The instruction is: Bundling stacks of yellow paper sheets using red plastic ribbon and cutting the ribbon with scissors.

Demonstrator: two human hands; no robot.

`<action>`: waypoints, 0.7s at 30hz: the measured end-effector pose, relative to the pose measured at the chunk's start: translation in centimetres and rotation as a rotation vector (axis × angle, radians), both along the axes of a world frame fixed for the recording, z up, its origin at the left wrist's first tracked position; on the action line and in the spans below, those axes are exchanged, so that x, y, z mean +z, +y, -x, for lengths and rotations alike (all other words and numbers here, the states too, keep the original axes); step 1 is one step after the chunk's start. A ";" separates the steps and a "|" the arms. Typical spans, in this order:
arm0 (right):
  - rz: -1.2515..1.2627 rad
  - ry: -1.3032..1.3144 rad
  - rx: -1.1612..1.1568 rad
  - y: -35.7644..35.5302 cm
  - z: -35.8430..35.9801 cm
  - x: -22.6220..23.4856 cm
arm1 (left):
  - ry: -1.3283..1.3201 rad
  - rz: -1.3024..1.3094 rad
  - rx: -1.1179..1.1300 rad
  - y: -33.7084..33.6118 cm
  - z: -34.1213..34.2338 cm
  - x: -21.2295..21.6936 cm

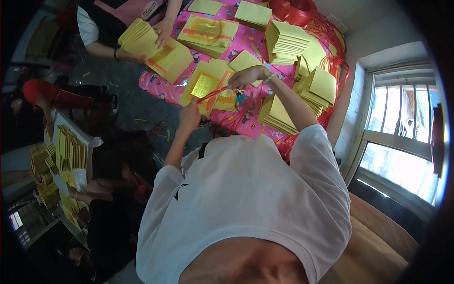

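Note:
A strand of red plastic string (212,94) is stretched between my two hands, above yellow paper with a gold foil square (203,86). My left hand (189,116) is closed on the string's near left end, at the paper's near edge. Farther to the right, my right hand (247,77) pinches the other part of the string, its fingers bent; the fingertips are partly hidden. Beneath the string, the yellow sheets lie on a pink patterned tablecloth (161,88). A tangle of loose red strands (246,113) hangs by the near table edge, below my right hand.
Folded yellow paper stacks (279,113) stand right of my hands, with a taller stack (287,41) behind. A red string coil (294,10) sits at the far right. Across the table, a co-worker's hands hold folded yellow paper (138,38). A barred window (402,113) is at right.

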State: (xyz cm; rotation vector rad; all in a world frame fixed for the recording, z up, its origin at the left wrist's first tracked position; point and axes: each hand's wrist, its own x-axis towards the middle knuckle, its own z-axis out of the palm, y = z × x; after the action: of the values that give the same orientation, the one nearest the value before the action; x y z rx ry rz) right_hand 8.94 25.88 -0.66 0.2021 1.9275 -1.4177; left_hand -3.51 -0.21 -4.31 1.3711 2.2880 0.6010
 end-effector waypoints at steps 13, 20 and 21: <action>-0.321 0.059 0.149 0.8 -0.1 -2.1 | 0.063 0.107 -0.082 -4.8 1.4 -5.3; -0.210 0.215 0.177 -3.1 2.0 0.4 | -0.164 -0.018 -0.260 5.5 -2.7 -0.9; -0.205 0.143 0.158 -2.6 1.6 0.8 | -0.103 -0.038 -0.209 5.0 -3.0 -0.4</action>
State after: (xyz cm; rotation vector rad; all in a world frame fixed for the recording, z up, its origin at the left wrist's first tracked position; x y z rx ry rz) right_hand 7.38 23.26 0.17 0.0430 2.1566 -1.1591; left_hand -0.49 4.82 -4.68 1.5359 2.0310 0.6337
